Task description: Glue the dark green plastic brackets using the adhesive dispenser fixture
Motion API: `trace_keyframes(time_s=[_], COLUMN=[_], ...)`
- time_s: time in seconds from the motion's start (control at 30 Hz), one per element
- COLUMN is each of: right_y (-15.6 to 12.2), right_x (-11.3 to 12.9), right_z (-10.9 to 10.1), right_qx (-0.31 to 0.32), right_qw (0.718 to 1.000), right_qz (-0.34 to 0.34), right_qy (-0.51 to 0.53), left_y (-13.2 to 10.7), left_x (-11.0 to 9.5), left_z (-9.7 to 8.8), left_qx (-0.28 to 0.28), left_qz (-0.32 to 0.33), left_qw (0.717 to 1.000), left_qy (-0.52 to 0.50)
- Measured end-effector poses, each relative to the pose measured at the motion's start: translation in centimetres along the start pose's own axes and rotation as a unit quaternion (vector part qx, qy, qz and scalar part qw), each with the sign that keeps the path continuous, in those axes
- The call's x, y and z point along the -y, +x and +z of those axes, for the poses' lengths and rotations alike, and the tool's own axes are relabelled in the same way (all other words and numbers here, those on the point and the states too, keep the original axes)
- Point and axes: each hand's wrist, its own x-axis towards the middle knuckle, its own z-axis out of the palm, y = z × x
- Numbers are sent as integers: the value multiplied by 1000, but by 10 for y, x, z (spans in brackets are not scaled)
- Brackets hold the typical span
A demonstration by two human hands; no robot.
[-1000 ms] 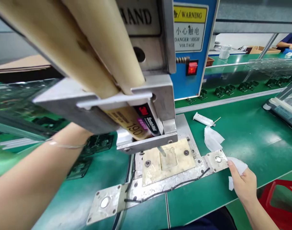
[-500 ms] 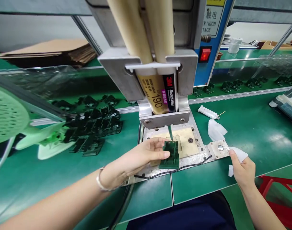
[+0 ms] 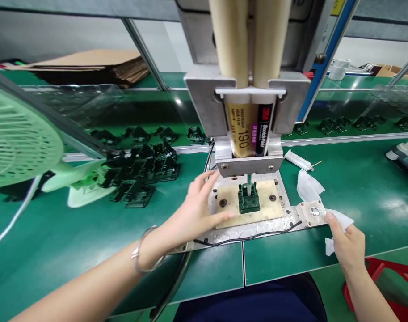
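Dark green plastic housing (image 3: 249,201) stands near the middle of the beige fixture plate (image 3: 267,192), directly beneath the steel dispensing needle (image 3: 249,184). The needle tip drops between the housing's raised walls; contact with the housing cannot be confirmed from this view. Overhead, a 3M Scotch-Weld 190 cartridge (image 3: 247,129) sits upright in a steel bracket (image 3: 249,165).

Left hand (image 3: 199,208) lies just beside the housing, with its grip spread and nothing pinched; its thumb extends along the plate's near side. Right hand (image 3: 347,248) is well apart, thumb and forefinger pressed together on a white wipe (image 3: 339,221), close to an aluminium end tab (image 3: 311,212).

Assessment: sound practice at this position calls for the housing to sit square and steady under the needle, with the left fingers kept away from the needle and the bracket's lower edge.

Edges and room: the fixture plate rests on an aluminium base strip (image 3: 254,235), with a black cable (image 3: 250,239) along its near side. The left hand lies between the plate and a heap of matching housings (image 3: 140,172) on the green worktop (image 3: 207,273). A pale green fan (image 3: 19,138) stands beyond the heap. Right of the plate lie a second wipe (image 3: 307,185) and a small white cartridge (image 3: 297,160).
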Motion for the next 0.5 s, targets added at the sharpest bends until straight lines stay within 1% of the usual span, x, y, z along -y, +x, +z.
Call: trace_keyframes(time_s=[0.03,0.07,0.1,0.17,0.2,0.23,0.27,0.33,0.37,0.43,0.47,0.5], right_y=[3,6,8,13,15,17,18,20,21,24,27,30], right_x=[4,8,14,25,30,34,36,34,29,12,0,-12], right_z=[0,1,3,6,8,9,10,10,9,7,7,6], right_qx=[6,14,26,52,61,66,65,52,48,42,36,28], right_qw=[1000,1000,999,996,994,993,991,989,987,983,985,989], right_qz=[13,26,40,70,84,97,108,126,138,151,131,98], right_qy=[2,2,-1,-12,-20,-31,-43,-63,-73,-99,-104,-111], left_y=[-9,-19,-29,-50,-59,-67,-74,-82,-84,-85,-86,-86], left_x=[9,18,28,46,53,58,62,65,66,68,69,71], left_z=[-9,-18,-25,-33,-33,-30,-26,-13,-5,8,14,20], left_qx=[-30,-48,-50,-14,3,6,-6,-60,-88,-127,-142,-156], left_qz=[-20,-52,-90,-179,-216,-239,-248,-235,-221,-198,-190,-185], left_qw=[999,997,995,980,967,953,941,922,917,909,905,902], left_qy=[16,13,-5,-81,-132,-184,-231,-301,-321,-345,-353,-358])
